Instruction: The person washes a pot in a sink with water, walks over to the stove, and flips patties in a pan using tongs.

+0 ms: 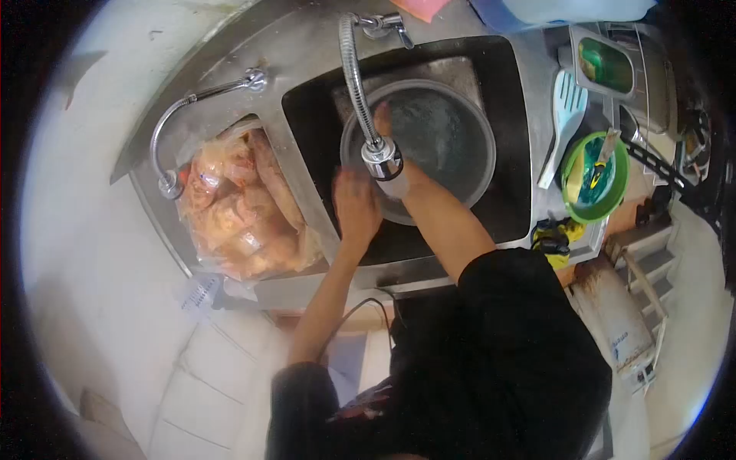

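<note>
A large round metal pot (484,165) holding water sits in the dark sink basin (506,100). My left hand (356,201) is at the pot's left rim, its fingers blurred by motion. My right hand (386,123) reaches over the pot's left part, partly hidden behind the faucet head (382,159); its fingers are mostly out of sight. The flexible metal faucet hose (350,69) arches down above the pot. Whether either hand grips anything does not show.
Left of the basin lies a clear plastic bag of raw meat (241,207) beside a second faucet (184,103). On the right are a pale blue slotted spatula (569,107), a green bowl (567,188) with utensils, a metal container (606,65) and yellow-black gloves (556,239).
</note>
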`<control>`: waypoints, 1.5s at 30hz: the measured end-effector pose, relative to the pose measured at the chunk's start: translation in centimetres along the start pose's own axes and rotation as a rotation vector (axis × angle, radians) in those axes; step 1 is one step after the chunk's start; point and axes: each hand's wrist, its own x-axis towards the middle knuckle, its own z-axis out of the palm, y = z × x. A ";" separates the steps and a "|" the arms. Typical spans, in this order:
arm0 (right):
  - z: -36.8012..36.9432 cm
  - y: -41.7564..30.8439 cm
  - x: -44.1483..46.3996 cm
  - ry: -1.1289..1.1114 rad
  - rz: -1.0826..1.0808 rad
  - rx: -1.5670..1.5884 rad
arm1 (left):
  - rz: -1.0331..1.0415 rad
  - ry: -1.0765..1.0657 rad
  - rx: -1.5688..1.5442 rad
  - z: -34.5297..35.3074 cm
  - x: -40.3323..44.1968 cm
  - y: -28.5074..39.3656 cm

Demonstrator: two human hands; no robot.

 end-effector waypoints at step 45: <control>-10.3 -5.4 -11.8 0.031 0.458 1.286 | -0.675 -0.238 -1.082 11.6 7.2 2.2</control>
